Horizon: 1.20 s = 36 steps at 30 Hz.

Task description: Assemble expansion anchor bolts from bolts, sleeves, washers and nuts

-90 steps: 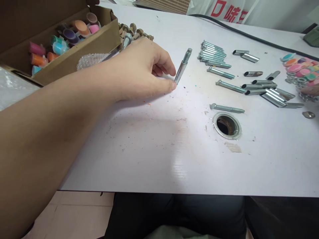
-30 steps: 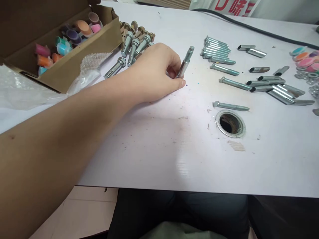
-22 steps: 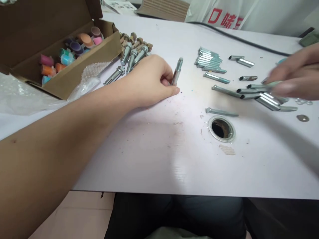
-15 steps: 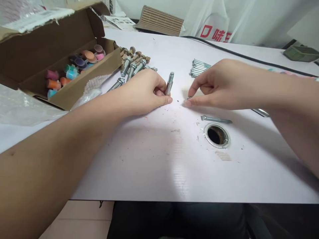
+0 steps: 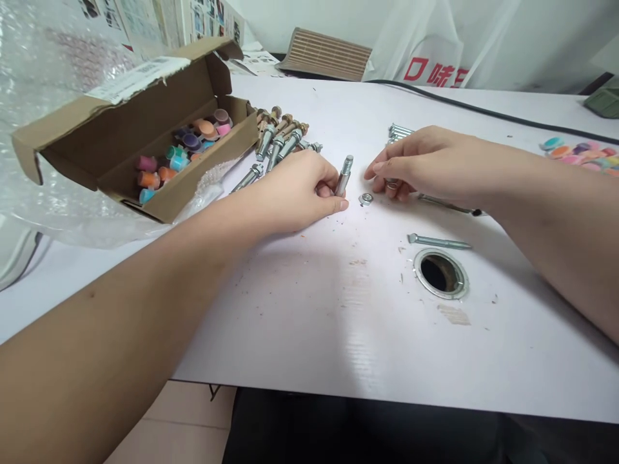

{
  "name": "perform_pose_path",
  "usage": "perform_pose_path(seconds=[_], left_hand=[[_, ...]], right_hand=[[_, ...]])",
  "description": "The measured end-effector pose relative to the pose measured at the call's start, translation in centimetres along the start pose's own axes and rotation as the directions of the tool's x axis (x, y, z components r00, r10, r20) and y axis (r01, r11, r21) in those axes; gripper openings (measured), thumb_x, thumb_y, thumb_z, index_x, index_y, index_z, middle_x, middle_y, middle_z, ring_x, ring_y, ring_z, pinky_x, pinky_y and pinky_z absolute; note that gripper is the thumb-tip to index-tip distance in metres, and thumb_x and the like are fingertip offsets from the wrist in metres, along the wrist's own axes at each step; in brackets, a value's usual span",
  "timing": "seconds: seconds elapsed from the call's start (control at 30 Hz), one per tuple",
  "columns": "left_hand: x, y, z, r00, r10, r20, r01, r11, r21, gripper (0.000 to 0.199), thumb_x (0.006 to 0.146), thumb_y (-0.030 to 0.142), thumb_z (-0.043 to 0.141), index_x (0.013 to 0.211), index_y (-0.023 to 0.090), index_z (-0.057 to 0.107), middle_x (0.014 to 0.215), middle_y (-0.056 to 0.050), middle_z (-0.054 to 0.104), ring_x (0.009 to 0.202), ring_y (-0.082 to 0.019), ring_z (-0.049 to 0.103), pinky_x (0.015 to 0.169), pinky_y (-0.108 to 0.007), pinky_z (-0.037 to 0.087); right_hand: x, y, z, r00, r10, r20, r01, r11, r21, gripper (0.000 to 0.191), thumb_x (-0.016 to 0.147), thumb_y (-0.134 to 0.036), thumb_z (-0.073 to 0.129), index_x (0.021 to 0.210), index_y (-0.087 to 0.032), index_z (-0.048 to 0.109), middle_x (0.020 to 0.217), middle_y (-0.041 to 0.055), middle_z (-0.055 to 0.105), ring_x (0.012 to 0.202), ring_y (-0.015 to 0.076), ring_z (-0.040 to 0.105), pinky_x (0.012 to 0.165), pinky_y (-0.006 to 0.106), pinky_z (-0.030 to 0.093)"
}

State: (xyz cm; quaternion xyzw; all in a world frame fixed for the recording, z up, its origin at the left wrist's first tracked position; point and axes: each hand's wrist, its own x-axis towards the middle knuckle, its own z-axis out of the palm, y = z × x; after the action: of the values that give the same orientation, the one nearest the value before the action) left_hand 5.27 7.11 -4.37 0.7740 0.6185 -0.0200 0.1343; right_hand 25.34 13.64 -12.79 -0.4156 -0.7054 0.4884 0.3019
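Note:
My left hand point(image 5: 309, 191) is closed around the lower part of a silver threaded sleeve bolt point(image 5: 344, 175), which stands nearly upright, leaning slightly right. Just right of it a silver flanged nut point(image 5: 366, 199) lies flat on the table. My right hand point(image 5: 420, 164) hovers beyond the nut with its fingers bent, and a small shiny metal piece point(image 5: 392, 183) shows among them. Behind my left hand lies a pile of silver and brass-coloured bolts point(image 5: 280, 136). Thin silver screws point(image 5: 400, 131) lie partly hidden behind my right hand.
On the left, an open cardboard box point(image 5: 207, 161) holds colourful small pots, with bubble wrap point(image 5: 62, 187) around it. A single bolt point(image 5: 439, 241) lies near a round table hole point(image 5: 441, 273). Colourful discs point(image 5: 583, 154) sit at right, and a black cable point(image 5: 464, 103) crosses the back.
The flanged nut now lies exposed on the table, and my right hand has lifted away from that spot. My left hand still holds the bolt. The camera view has shifted left.

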Motion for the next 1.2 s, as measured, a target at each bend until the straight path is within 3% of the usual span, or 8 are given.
perform_pose_path(seconds=[0.27,0.37,0.43,0.6,0.73,0.83,1.0,1.2], left_hand=[[-0.2,0.0,0.0,1.0,0.014,0.001,-0.014,1.0,-0.008,0.028,0.085,0.037,0.069,0.068,0.023,0.053,0.07,-0.001,0.058,0.065,-0.015,0.045,0.066,-0.035,0.035],[-0.1,0.0,0.1,1.0,0.01,0.001,-0.01,1.0,-0.008,0.022,0.085,0.037,0.069,0.073,0.022,0.059,0.074,-0.001,0.062,0.066,-0.015,0.047,0.066,-0.034,0.035],[-0.1,0.0,0.1,1.0,0.0,0.004,0.0,1.0,-0.011,0.02,0.086,0.036,0.069,0.075,0.021,0.062,0.074,-0.001,0.063,0.066,-0.014,0.048,0.066,-0.033,0.036],[-0.2,0.2,0.1,1.0,-0.011,0.003,0.011,1.0,-0.016,0.018,0.086,0.035,0.069,0.078,0.019,0.066,0.074,-0.001,0.062,0.066,-0.013,0.049,0.068,-0.032,0.037],[-0.2,0.1,0.1,1.0,-0.017,0.018,0.017,0.999,-0.028,0.02,0.085,0.041,0.068,0.086,0.021,0.073,0.076,-0.003,0.065,0.068,-0.016,0.054,0.068,-0.033,0.038],[-0.3,0.0,0.1,1.0,-0.021,0.021,0.022,0.999,-0.039,0.02,0.084,0.042,0.069,0.085,0.023,0.074,0.074,-0.003,0.065,0.068,-0.017,0.056,0.068,-0.034,0.039],[-0.3,-0.1,0.1,1.0,-0.018,0.009,0.019,0.999,-0.046,0.019,0.083,0.042,0.069,0.083,0.023,0.074,0.071,-0.003,0.065,0.067,-0.018,0.056,0.067,-0.034,0.039],[-0.1,-0.2,0.2,1.0,-0.021,-0.018,0.02,1.0,-0.012,0.02,0.084,0.041,0.07,0.082,0.021,0.072,0.077,-0.003,0.065,0.068,-0.016,0.054,0.066,-0.033,0.037]], right_hand=[[0.7,1.9,-1.5,0.991,0.074,0.109,-0.102,0.955,0.279,0.014,0.101,-0.016,0.068,0.092,-0.012,0.077,0.108,0.0144,0.078,0.087,0.0157,0.078,0.078,0.023,0.066],[0.6,1.7,-1.6,0.987,0.144,0.067,-0.158,0.936,0.314,0.007,0.095,-0.005,0.072,0.097,-0.012,0.075,0.112,0.0135,0.078,0.098,0.017,0.079,0.094,0.026,0.066],[0.5,1.2,-1.4,0.993,0.118,-0.027,-0.104,0.942,0.318,0.012,0.093,-0.003,0.074,0.099,-0.014,0.074,0.105,0.0107,0.078,0.1,0.0168,0.079,0.098,0.028,0.065],[0.0,-0.1,-0.5,0.98,-0.012,-0.2,0.071,0.955,0.287,0.013,0.091,-0.009,0.081,0.096,-0.019,0.075,0.094,0.0029,0.078,0.097,0.0166,0.079,0.095,0.031,0.066],[-0.3,-0.5,0.3,0.981,-0.061,-0.182,0.1,0.972,0.212,0.011,0.086,-0.01,0.085,0.089,-0.017,0.077,0.091,0.0066,0.078,0.088,0.0192,0.078,0.084,0.032,0.067],[-0.4,-0.5,0.7,0.983,-0.057,-0.176,0.062,0.998,0.024,0.008,0.087,-0.012,0.083,0.087,-0.019,0.079,0.088,0.006,0.077,0.078,0.017,0.074,0.072,0.03,0.062],[-0.3,0.0,1.2,0.978,-0.148,-0.146,0.115,0.97,-0.212,0.016,0.091,-0.008,0.07,0.091,-0.021,0.081,0.088,0.0027,0.075,0.072,0.0122,0.063,0.08,0.034,0.056],[0.0,1.1,1.8,0.948,-0.303,-0.1,0.294,0.951,-0.101,0.011,0.09,-0.013,0.077,0.095,-0.021,0.082,0.092,0.0024,0.077,0.083,0.0148,0.07,0.081,0.031,0.058]])
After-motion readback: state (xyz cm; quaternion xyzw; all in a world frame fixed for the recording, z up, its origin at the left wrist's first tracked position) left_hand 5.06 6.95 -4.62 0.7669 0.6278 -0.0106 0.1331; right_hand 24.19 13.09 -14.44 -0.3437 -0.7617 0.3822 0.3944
